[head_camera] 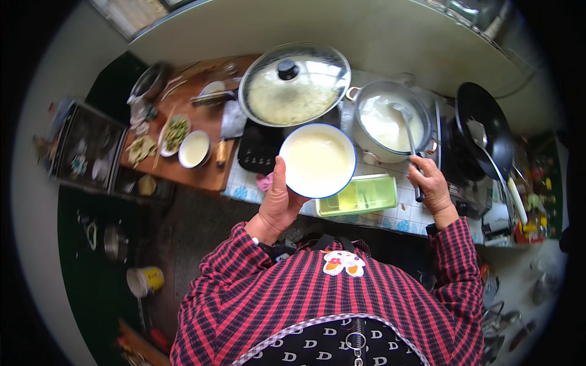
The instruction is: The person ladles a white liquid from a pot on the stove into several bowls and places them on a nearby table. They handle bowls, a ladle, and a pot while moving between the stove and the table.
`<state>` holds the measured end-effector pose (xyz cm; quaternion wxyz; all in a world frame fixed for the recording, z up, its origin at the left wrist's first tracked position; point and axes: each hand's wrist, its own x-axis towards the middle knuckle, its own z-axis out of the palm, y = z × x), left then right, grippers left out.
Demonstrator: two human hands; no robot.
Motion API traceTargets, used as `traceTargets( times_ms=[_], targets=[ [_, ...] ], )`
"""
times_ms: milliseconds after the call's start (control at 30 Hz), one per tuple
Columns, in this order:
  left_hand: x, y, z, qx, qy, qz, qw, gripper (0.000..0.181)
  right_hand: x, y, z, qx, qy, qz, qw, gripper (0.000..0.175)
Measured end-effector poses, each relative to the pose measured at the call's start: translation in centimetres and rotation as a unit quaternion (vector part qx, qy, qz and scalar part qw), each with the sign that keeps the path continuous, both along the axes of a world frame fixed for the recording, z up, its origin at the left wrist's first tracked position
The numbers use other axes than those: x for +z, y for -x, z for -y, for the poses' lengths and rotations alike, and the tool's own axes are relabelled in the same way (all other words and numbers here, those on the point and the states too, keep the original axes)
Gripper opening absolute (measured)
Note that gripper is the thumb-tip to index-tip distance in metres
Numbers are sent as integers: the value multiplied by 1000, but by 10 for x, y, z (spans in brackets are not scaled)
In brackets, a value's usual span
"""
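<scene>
My left hand holds a white bowl with a blue rim, its thumb along the side. Pale, creamy liquid nearly fills the bowl. In my right hand is the dark handle of a metal ladle. The ladle's head rests in a deep pot holding white liquid, to the right of the bowl. Between my hands, near the counter's front edge, lies a green and white divided box with a see-through lid. The underside of the bowl is hidden.
A wide pan under a domed glass lid stands behind the bowl. At right is a black wok with a metal spatula. A wooden table at left bears another filled bowl, a dish of chopped greens and a cleaver.
</scene>
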<state>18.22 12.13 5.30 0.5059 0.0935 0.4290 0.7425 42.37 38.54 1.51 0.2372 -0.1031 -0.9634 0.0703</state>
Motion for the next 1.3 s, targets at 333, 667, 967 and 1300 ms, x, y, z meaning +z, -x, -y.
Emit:
traceTargets(
  times_ms=[333, 667, 967, 1300],
  targets=[
    [3, -30, 86, 121, 23, -9, 992, 83, -27, -2, -20, 4, 38, 44, 998, 44],
    [-24, 3, 195, 199, 15, -12, 980, 85, 31, -21, 19, -176, 47, -115, 977, 42],
    [-44, 43, 321, 256, 42, -22, 966, 82, 12, 126, 231, 7, 365, -72, 928, 24],
    [-47, 65, 427, 367, 32, -22, 930, 83, -60, 281, 379, 155, 748, 99, 638, 67]
  ],
)
